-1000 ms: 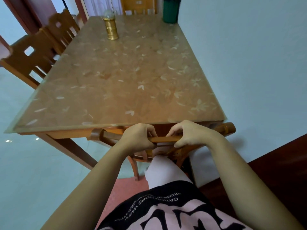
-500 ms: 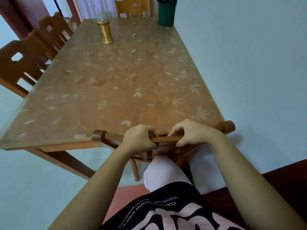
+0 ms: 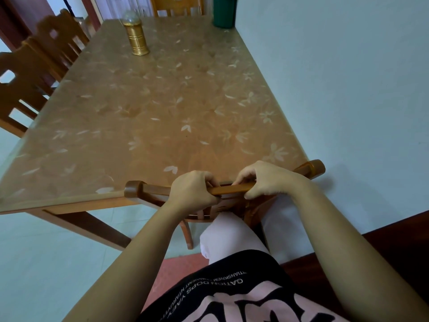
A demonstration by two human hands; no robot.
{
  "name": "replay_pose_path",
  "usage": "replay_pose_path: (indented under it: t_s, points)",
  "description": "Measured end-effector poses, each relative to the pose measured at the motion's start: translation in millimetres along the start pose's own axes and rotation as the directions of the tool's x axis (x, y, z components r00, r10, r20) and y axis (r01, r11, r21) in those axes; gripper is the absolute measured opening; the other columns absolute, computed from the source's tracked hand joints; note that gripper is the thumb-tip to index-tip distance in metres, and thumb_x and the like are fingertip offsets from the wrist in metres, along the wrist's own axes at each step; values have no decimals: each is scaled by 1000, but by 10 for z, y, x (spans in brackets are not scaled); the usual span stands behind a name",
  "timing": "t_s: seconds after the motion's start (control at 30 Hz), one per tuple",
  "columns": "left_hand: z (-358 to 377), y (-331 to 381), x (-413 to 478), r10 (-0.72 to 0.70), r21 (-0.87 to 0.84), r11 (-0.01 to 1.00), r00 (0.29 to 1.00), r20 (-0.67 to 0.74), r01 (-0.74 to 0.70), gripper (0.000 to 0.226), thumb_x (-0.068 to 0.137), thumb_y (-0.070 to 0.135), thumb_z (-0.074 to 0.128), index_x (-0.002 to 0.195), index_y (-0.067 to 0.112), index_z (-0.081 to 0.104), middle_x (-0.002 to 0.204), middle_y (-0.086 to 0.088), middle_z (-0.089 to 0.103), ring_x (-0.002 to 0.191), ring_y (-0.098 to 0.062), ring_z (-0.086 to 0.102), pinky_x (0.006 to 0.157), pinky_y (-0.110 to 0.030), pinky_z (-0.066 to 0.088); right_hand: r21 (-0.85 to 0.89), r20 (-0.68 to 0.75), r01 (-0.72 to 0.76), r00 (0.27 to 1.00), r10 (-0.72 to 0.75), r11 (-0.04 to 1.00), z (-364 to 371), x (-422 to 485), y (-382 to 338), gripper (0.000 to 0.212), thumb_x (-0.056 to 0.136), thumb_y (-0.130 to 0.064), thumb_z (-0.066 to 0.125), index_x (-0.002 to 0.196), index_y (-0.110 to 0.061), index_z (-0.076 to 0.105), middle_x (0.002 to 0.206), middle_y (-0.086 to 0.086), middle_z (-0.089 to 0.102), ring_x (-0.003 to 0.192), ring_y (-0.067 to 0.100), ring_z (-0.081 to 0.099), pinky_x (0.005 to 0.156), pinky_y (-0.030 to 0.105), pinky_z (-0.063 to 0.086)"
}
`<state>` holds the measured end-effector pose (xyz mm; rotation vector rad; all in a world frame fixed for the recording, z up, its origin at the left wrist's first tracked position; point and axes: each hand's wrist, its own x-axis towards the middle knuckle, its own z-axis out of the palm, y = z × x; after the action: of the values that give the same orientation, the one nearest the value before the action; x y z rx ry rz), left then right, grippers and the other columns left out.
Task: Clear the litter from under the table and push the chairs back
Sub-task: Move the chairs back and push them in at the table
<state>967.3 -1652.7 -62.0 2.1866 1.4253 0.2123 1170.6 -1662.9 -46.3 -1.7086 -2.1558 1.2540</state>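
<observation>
**Pushing the near chair in at the table's near edge**

Gripping the top rail point(image 3: 228, 190) of the chair point(image 3: 188, 231) with both hands. Curling the left hand point(image 3: 193, 191) round it just left of the middle and wrapping the right hand point(image 3: 264, 180) over it just to the right, knuckles up, with a short bare stretch of wood between them.

Holding that rail crosswise, long axis left to right, parallel to the near edge of the table point(image 3: 69, 203) and either touching it or just short of it; hard to tell which. Standing directly behind it, so pushing straight ahead toward the far edge, with both hands equally near. Letting the rail's right end poke out past the near right corner, close to the wall point(image 3: 348, 89).

Judging the seat to be mostly tucked under already, with little travel left. Watching for that right end scraping the wall.

Noting a gold canister point(image 3: 137, 36) with a clear domed lid toward the far edge, and a green container point(image 3: 224, 11) at the far right corner; unable to see inside either.

Counting two side chairs point(image 3: 25, 73) along the left edge and an end chair point(image 3: 178, 5) at the far edge. Finding no litter in view, and unable to check beneath the tabletop from here.
</observation>
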Motion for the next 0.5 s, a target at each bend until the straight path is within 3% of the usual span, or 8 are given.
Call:
replay_pose_path:
  t_s: [0.2,0.37,0.5]
  points:
    - [-6,29,-73,33,58,998,998,-49,-31,12,72,35,68,82,31,65,68,10,62,68,-13,59,56,-24,43,-172,-146,-66,988,41,983,104,-97,-54,27,69,-27,68,91,-41,64,85,-10,64,75,11,57,69,30,48]
    - [48,61,-212,101,114,991,962,-253,-74,10,69,28,71,78,23,71,70,0,67,69,-24,59,56,-31,39,-285,-335,-35,940,-66,958,268,-203,-68,25,75,-28,64,99,-34,67,96,-8,68,91,15,58,79,32,43]
    - [134,43,-326,63,85,996,932,-358,-35,13,71,28,72,80,20,67,76,1,60,73,-22,52,63,-29,27,-270,-418,-44,905,-76,962,343,-277,-60,23,79,-25,62,102,-26,67,99,-3,66,93,22,55,83,37,39]
